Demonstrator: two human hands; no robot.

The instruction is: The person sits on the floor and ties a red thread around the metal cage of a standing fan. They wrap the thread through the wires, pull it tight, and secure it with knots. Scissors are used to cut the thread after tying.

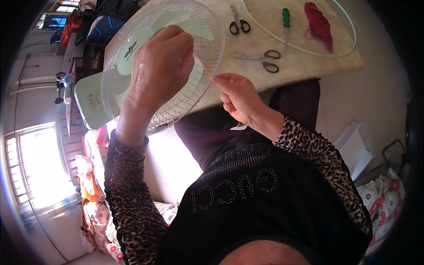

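Observation:
A pale green electric fan (96, 99) lies on the table with its round wire grille (212, 36) facing up. My left hand (162, 63) is closed in a fist above the grille, gripping a red string (201, 62). The string runs taut from that fist to the grille's right rim. There my right hand (240, 96) pinches it between thumb and forefinger. A small red bit of string also shows on the rim's lower edge. Green fan blades (195, 28) are visible behind the wires, partly hidden by my left hand.
On the table (318, 64) lie scissors (239, 25), a second pair of scissors (265, 59), a green-handled screwdriver (286, 23), a red cloth or yarn bundle (318, 25) and a pale green hoop (353, 29). A white box (354, 145) stands on the floor at right.

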